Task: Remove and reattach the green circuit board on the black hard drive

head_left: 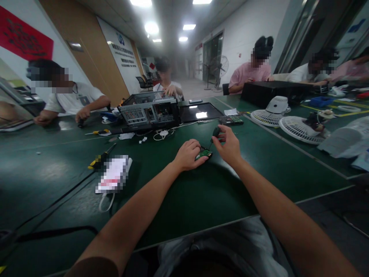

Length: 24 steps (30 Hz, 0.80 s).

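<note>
My left hand point(188, 154) presses on a small green circuit board point(203, 154) with a dark frame, which lies on the green table. Its thumb runs along the near edge and its fingers curl over the left side. My right hand point(229, 145) grips a screwdriver point(216, 132) by its dark handle between thumb and fingers. The thin shaft slants down to the board's right part. Whether the tip sits in a screw is too small to tell.
Beyond my hands stand an open computer case point(150, 113), a dark flat panel point(200, 111) and another board-like part point(230, 120). A phone point(113, 175) and a yellow-black screwdriver point(99, 159) lie left. Fan parts point(301, 129) are at right. Several people sit around the table.
</note>
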Tool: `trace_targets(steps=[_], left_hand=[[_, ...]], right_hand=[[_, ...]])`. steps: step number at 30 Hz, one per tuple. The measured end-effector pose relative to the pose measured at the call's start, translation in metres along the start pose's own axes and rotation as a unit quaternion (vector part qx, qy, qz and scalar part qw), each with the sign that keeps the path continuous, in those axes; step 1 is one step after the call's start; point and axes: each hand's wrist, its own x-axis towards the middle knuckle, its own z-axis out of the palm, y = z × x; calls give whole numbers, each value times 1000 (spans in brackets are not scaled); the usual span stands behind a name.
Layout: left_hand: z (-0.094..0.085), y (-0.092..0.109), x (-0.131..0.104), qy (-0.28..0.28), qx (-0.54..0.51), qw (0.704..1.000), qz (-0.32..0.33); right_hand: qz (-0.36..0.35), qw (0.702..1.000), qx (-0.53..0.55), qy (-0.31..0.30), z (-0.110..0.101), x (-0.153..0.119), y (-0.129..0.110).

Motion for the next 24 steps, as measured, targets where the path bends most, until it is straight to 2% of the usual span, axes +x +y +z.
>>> trace_targets(steps=[3, 9, 15, 20, 24], left_hand=[[0, -2, 1, 10, 3, 1000, -2], [-7, -2, -1, -8, -2, 1000, 3], [-21, -1, -18, -49, -18, 998, 23], [-27, -4, -37, -38, -36, 999, -10], [-25, -7, -45, -36, -65, 996, -48]], right_hand=[[-5, 1000, -1, 5, 1, 1, 0], [-38, 999, 3, -5, 6, 1, 0], [-34, 999, -8, -11, 7, -1, -1], [-14, 1000, -13, -3, 8, -2, -1], [-2, 1000, -21, 13, 7, -3, 1]])
